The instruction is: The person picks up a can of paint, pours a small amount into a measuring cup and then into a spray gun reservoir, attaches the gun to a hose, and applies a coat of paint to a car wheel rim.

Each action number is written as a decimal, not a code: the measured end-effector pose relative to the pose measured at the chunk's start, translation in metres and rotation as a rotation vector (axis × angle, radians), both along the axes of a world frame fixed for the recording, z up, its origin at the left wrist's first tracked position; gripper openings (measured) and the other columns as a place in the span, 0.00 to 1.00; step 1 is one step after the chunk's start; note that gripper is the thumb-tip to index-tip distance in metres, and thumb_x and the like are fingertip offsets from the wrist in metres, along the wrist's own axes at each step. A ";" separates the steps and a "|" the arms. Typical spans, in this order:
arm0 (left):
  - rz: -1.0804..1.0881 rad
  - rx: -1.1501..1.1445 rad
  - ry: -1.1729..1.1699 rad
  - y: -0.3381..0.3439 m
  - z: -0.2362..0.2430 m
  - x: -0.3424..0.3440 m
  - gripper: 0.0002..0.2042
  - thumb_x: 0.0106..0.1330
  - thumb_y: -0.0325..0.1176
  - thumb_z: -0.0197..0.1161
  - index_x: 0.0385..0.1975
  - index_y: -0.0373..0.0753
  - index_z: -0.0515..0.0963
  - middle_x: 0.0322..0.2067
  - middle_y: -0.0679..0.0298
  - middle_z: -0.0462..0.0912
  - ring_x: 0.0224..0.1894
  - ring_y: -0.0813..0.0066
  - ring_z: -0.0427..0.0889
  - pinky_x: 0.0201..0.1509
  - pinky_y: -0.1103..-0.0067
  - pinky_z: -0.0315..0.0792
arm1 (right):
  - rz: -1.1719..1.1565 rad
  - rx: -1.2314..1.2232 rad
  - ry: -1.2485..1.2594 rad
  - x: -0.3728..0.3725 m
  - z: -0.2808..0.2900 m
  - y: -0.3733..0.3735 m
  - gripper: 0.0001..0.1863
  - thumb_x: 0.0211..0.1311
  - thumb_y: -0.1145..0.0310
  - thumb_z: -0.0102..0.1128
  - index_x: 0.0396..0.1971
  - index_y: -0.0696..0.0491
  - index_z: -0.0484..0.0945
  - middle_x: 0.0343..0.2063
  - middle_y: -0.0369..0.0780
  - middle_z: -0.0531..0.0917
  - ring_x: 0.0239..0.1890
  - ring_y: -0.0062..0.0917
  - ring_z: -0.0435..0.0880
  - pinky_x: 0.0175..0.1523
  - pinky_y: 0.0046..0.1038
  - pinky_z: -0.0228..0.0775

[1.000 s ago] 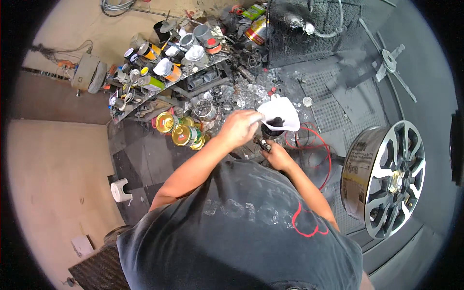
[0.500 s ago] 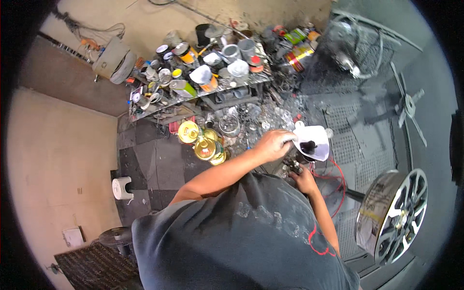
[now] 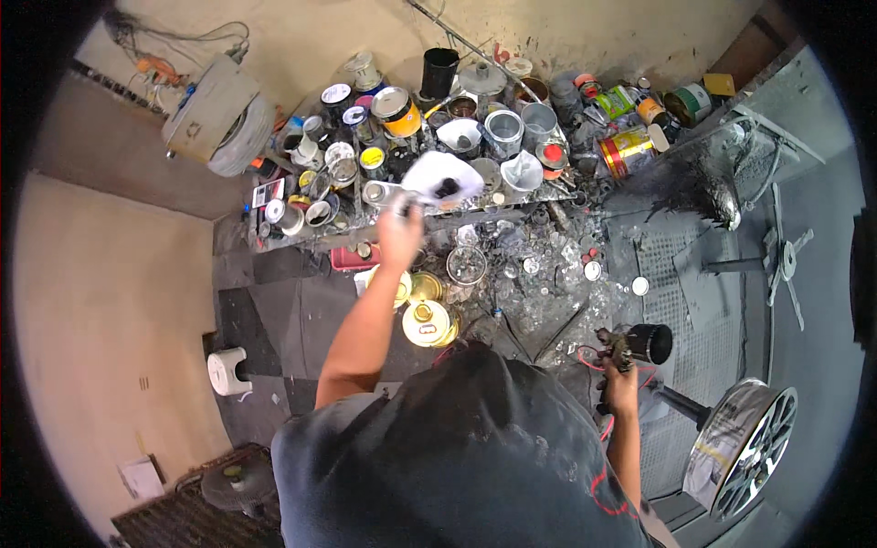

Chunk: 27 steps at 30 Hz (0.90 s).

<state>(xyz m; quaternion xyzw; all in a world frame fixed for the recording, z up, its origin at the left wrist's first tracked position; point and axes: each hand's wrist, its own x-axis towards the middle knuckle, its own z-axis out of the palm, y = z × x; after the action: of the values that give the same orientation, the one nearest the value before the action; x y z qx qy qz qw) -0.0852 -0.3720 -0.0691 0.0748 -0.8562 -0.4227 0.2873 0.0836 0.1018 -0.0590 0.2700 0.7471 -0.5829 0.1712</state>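
My left hand (image 3: pixel 402 236) is raised at the front edge of the cluttered bench. Its closed fingers grip a white paper paint strainer (image 3: pixel 429 169) with a dark, paint-stained patch. The strainer is held over the bench beside the cans and cups; the hand is slightly blurred. Low on the right, my right hand (image 3: pixel 622 384) is closed around a dirty spray gun (image 3: pixel 614 348). The gun's black cup (image 3: pixel 652 345) stands out to the right, its top uncovered. A thin red hose (image 3: pixel 589 354) shows near the gun.
On the bench (image 3: pixel 320 226) stand paint cans, cups and another white strainer (image 3: pixel 522 171). Gold-coloured cans (image 3: pixel 427 323) stand on the floor beside a littered patch. An alloy wheel (image 3: pixel 754 452) is mounted at right. A white stool (image 3: pixel 227 371) stands left.
My left hand has carried the strainer up and left, from above the gun's cup to the bench. My right hand with the spray gun now appears lower and farther right.
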 end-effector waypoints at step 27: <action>-1.817 -0.198 -1.206 0.142 -0.078 0.094 0.28 0.68 0.47 0.56 0.67 0.46 0.66 0.63 0.51 0.72 0.63 0.55 0.73 0.65 0.70 0.65 | -0.513 0.528 0.528 -0.044 0.248 0.094 0.12 0.68 0.63 0.57 0.44 0.54 0.79 0.32 0.34 0.83 0.32 0.17 0.81 0.26 0.21 0.67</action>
<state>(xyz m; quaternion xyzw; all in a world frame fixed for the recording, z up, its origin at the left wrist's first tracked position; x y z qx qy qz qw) 0.0084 -0.2298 -0.1468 -0.4135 -0.6219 -0.3000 -0.5934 0.0398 0.1957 0.1886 0.3228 0.7972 -0.4448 -0.2499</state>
